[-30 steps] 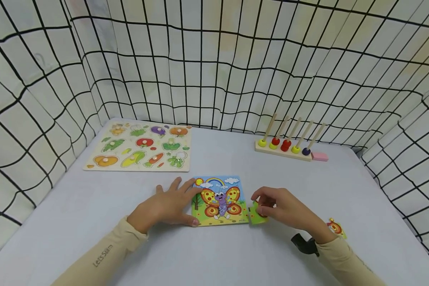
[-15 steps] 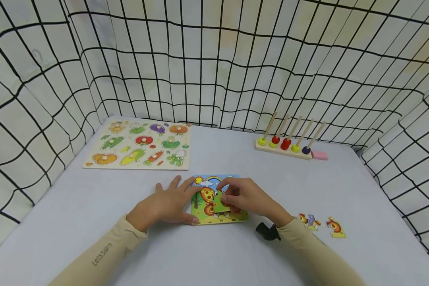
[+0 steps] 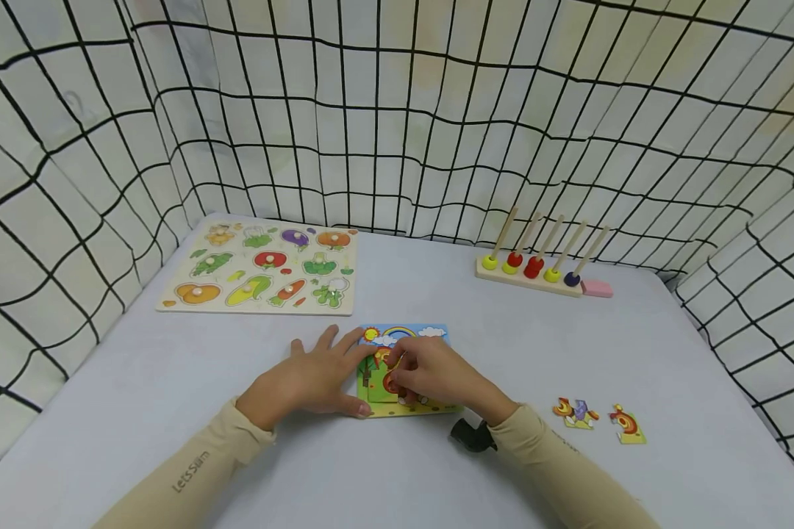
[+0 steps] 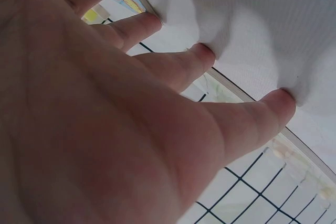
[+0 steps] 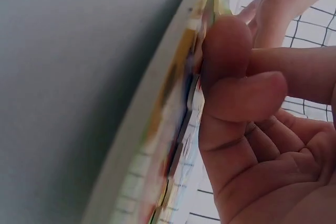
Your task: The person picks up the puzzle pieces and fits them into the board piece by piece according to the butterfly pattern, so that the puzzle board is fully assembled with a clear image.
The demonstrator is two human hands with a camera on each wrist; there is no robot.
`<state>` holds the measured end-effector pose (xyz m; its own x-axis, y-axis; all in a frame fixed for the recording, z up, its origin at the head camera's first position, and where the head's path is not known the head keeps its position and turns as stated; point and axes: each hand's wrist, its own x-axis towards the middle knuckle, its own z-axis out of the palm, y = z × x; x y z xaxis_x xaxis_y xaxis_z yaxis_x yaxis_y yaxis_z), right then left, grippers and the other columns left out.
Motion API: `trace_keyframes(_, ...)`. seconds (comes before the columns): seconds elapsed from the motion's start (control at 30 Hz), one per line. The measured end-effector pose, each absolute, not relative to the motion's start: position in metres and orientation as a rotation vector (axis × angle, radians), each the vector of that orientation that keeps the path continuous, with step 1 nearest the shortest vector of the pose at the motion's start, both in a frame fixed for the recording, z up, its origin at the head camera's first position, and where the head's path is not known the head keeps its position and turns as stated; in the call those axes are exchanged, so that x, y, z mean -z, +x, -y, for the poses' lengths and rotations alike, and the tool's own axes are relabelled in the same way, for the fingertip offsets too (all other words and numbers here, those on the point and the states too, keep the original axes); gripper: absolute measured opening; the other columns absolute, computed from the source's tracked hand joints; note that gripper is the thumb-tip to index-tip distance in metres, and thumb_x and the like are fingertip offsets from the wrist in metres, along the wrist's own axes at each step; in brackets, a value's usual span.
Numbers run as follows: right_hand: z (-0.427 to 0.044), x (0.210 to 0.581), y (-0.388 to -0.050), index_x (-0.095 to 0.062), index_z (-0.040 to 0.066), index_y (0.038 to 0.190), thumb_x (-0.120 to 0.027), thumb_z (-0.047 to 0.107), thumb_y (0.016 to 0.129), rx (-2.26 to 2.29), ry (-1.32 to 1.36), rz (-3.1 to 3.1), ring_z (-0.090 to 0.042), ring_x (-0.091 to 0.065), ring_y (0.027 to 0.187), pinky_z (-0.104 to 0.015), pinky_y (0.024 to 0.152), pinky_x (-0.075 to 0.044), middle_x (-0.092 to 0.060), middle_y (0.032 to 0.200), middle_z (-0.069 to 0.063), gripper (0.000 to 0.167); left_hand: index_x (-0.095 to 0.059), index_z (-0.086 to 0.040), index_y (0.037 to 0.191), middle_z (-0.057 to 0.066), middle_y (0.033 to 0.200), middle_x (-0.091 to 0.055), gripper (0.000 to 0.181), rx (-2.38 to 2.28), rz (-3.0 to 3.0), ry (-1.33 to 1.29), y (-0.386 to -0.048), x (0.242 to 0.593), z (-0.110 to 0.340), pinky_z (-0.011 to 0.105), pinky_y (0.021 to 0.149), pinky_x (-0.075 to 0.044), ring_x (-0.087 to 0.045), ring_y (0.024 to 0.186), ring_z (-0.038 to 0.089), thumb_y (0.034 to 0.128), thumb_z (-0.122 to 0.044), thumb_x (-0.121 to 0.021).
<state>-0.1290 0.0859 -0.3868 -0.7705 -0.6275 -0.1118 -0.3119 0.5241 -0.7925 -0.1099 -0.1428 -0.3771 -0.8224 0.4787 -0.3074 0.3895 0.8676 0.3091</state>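
Observation:
A square butterfly jigsaw board (image 3: 437, 332) lies on the white table in the head view. My left hand (image 3: 311, 378) rests at its left side, fingers spread, with the thumb and index finger touching the edge. In the left wrist view those fingers (image 4: 252, 124) look straight. My right hand (image 3: 433, 371) pinches a green and red puzzle piece (image 3: 379, 391) over the board's lower left part. Close up in the right wrist view, my right hand's thumb and index finger (image 5: 226, 51) press together at the board's face. The right hand covers much of the butterfly picture.
Two loose puzzle pieces, one purple and orange (image 3: 576, 414), the other red and yellow (image 3: 627, 425), lie to the right. A vegetable peg puzzle (image 3: 254, 268) sits at the back left, a bead-and-peg counter (image 3: 529, 275) at the back right. Black netting (image 3: 377, 154) surrounds the table.
My right hand has carried the puzzle piece leftward from beside the board's right edge to its lower left part. The left hand stays in place. Both loose pieces have come fully into sight.

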Motion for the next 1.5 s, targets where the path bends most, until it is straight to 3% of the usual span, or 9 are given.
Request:
trace_keyframes(0.17, -0.082, 0.387, -0.126, -0.067, 0.005, 0.094, -0.069, 0.002, 0.1, 1.083, -0.739, -2.408, -0.013, -0.066, 0.055, -0.024, 0.056, -0.051, -0.07, 0.072, 0.003, 0.007, -0.043, -0.02, 0.163, 0.014, 0.175, -0.023, 0.093, -0.324, -2.659, 0.65, -0.11, 0.378, 0.143, 0.09, 0.104, -0.023, -0.017, 0.157, 0.053, 0.0886, -0.058, -0.083)
trace_keyframes(0.63, -0.074, 0.388, -0.128, -0.061, 0.013, 0.084, -0.072, 0.0, 0.098, 0.882, -0.943, -2.525, -0.007, -0.054, 0.065, -0.024, 0.06, -0.044, -0.06, 0.068, 0.007, 0.022, -0.043, -0.017, 0.164, 0.015, 0.175, -0.024, 0.095, -0.328, -2.652, 0.64, -0.11, 0.376, 0.143, 0.09, 0.104, -0.023, -0.016, 0.157, 0.054, 0.0883, -0.056, -0.084)
trace_keyframes(1.1, -0.068, 0.39, -0.131, -0.063, 0.012, 0.087, -0.071, -0.002, 0.095, 0.825, -0.962, -2.55, -0.01, -0.054, 0.073, -0.025, 0.063, -0.045, -0.06, 0.071, 0.006, 0.018, -0.042, -0.017, 0.164, 0.015, 0.175, -0.023, 0.095, -0.328, -2.647, 0.652, -0.11, 0.376, 0.142, 0.091, 0.103, -0.024, -0.017, 0.157, 0.054, 0.0886, -0.057, -0.084)
trace_keyframes(1.5, -0.069, 0.39, -0.122, -0.064, 0.014, 0.093, -0.085, 0.012, 0.093, 0.729, -0.985, -2.516, -0.009, -0.053, 0.074, -0.024, 0.066, -0.045, -0.058, 0.077, 0.006, 0.021, -0.042, -0.018, 0.164, 0.016, 0.175, -0.024, 0.094, -0.327, -2.649, 0.658, -0.11, 0.377, 0.143, 0.091, 0.102, -0.024, -0.017, 0.157, 0.055, 0.0886, -0.058, -0.083)
